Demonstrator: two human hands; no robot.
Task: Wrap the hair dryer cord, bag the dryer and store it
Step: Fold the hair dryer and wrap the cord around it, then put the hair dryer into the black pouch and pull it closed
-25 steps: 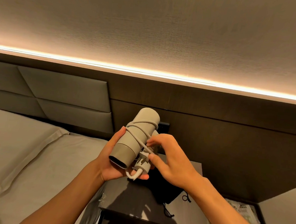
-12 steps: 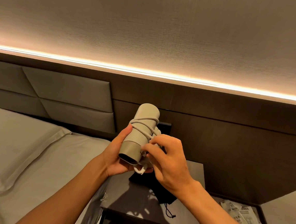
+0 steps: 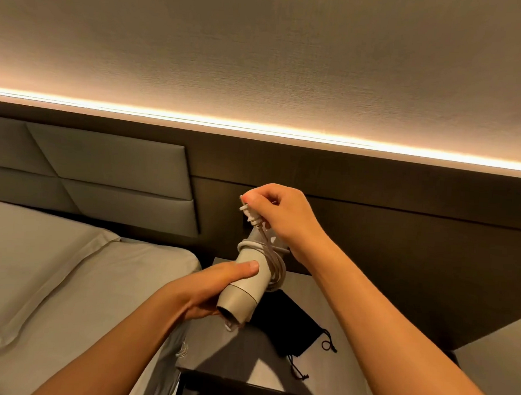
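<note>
A beige tube-shaped hair dryer (image 3: 245, 290) is held over the nightstand, its open nozzle end pointing toward me. My left hand (image 3: 215, 288) grips its barrel from the left, thumb on top. A pale cord (image 3: 272, 260) loops loosely around the barrel. My right hand (image 3: 278, 215) is raised above the dryer's far end and pinches the white plug (image 3: 248, 211) at the cord's end. A black drawstring bag (image 3: 288, 325) lies flat on the nightstand under the dryer.
The dark nightstand (image 3: 314, 293) stands against a dark wooden wall panel (image 3: 401, 244). A bed with a pillow (image 3: 23, 260) lies to the left, with a padded headboard (image 3: 118, 174) behind it. A lit strip (image 3: 257, 127) runs along the wall above.
My right hand has lifted from the dryer's near end up past its far end, carrying the plug and pulling cord loose. The dryer's nozzle end has dropped lower in my left hand.
</note>
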